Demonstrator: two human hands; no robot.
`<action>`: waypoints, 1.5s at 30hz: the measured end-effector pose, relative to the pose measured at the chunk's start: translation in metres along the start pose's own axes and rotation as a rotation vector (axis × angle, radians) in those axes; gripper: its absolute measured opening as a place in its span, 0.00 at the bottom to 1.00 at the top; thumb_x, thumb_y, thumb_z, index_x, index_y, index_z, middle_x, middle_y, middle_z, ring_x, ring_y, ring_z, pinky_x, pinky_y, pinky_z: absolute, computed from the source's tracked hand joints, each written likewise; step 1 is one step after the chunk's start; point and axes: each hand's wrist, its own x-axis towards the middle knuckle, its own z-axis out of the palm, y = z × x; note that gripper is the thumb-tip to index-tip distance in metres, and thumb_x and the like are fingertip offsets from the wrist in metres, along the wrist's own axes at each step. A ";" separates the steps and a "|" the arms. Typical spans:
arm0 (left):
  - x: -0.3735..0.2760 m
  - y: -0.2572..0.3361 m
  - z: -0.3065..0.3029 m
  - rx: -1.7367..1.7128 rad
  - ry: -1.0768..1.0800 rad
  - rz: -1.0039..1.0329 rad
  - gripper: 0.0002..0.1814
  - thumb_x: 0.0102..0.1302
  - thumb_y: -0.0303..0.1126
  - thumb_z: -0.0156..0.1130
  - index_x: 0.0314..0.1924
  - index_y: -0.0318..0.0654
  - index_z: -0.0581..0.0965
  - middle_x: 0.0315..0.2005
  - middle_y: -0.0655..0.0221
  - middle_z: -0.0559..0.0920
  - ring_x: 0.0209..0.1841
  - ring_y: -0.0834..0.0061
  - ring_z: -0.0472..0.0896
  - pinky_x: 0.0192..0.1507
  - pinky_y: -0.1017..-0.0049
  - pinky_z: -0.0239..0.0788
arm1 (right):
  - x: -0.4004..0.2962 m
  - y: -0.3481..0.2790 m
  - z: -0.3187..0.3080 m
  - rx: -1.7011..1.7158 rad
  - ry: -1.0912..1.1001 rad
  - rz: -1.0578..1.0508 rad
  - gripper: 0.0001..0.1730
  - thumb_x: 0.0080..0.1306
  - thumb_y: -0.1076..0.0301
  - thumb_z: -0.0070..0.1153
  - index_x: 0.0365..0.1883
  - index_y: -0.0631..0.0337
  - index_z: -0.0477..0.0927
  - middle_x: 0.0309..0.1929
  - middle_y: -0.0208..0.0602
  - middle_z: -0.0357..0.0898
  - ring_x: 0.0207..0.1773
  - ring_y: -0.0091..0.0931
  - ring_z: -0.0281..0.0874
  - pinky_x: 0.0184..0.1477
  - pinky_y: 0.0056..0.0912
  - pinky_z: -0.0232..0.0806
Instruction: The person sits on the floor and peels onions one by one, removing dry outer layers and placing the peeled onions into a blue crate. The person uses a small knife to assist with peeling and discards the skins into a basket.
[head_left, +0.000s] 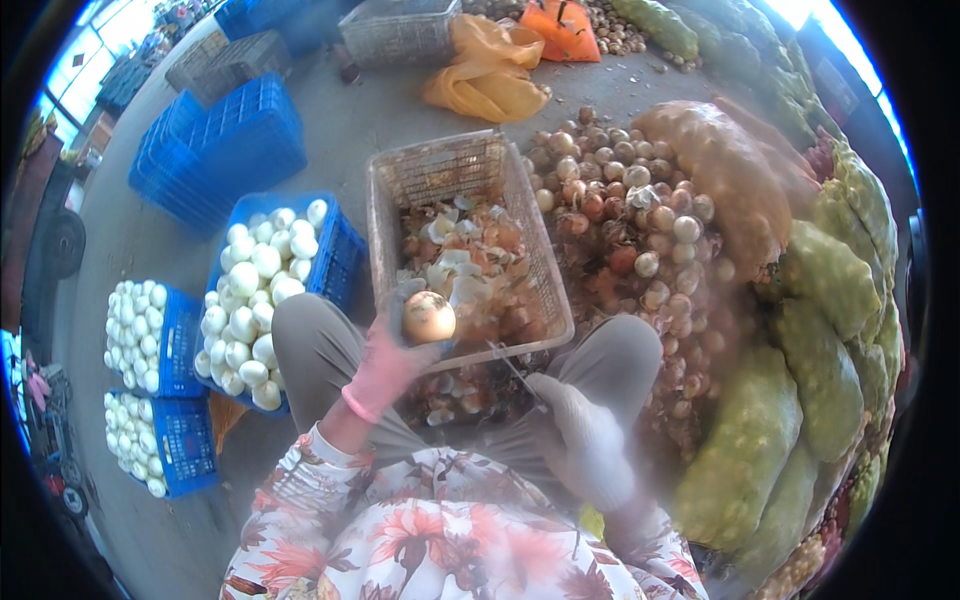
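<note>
My left hand, in a pink glove with grey fingers, grips a yellow-brown onion with its skin on. It is held over the near left corner of a plastic crate that contains loose onion skins. My right hand, in a white knitted glove, is closed around a small knife. The blade points up and left towards the crate's near rim, apart from the onion. Its handle is mostly hidden in the glove. More skins lie between my legs below the crate.
Left stand blue crates of peeled white onions and stacked blue crates. A heap of unpeeled onions spreads on the right beside an orange mesh sack and filled green sacks. Ahead lie a yellow sack and a grey crate.
</note>
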 end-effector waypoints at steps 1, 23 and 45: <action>-0.008 -0.004 -0.003 0.092 0.014 -0.010 0.43 0.49 0.20 0.75 0.67 0.35 0.68 0.58 0.62 0.76 0.59 0.67 0.78 0.62 0.71 0.73 | 0.005 -0.005 0.009 0.074 0.005 0.017 0.23 0.68 0.67 0.60 0.62 0.52 0.74 0.43 0.45 0.83 0.39 0.46 0.85 0.38 0.47 0.76; -0.056 -0.122 -0.005 0.727 -0.056 -0.205 0.41 0.52 0.26 0.72 0.64 0.31 0.61 0.60 0.47 0.65 0.61 0.42 0.72 0.63 0.58 0.70 | 0.028 0.021 0.156 -0.041 -0.442 0.317 0.13 0.74 0.59 0.50 0.50 0.58 0.71 0.40 0.55 0.83 0.42 0.53 0.83 0.41 0.59 0.73; -0.054 -0.108 -0.018 0.602 -0.340 0.030 0.46 0.49 0.39 0.80 0.66 0.33 0.68 0.58 0.48 0.75 0.61 0.49 0.76 0.64 0.60 0.70 | 0.051 0.051 0.166 0.890 -0.174 0.705 0.15 0.71 0.64 0.60 0.51 0.65 0.81 0.37 0.33 0.83 0.37 0.20 0.80 0.40 0.27 0.73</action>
